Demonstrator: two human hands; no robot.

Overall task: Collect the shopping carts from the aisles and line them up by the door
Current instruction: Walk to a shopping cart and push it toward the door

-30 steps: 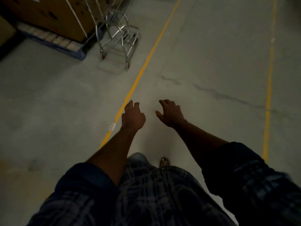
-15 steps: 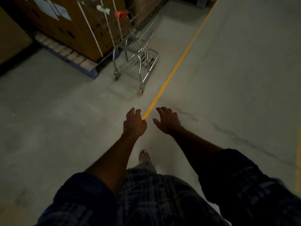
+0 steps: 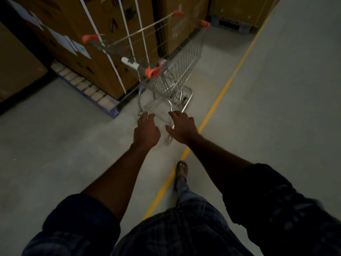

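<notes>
While my left hand (image 3: 146,131) and right hand (image 3: 181,127) reach out empty, fingers loosely apart, the silver wire shopping cart with orange caps (image 3: 178,74) stands ahead by brown cardboard boxes (image 3: 103,24).
Its handle bar (image 3: 129,64) runs far-left to near-right; I judge my left hand nearer.

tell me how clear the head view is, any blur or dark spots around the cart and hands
Head view: dim throughout, the sleeves nearly black; the shopping cart is motion-smeared, its wire rim streaked; left hand and right hand look sharper; the cardboard boxes splay outward, a wide-angle effect; no glare anywhere.
</notes>
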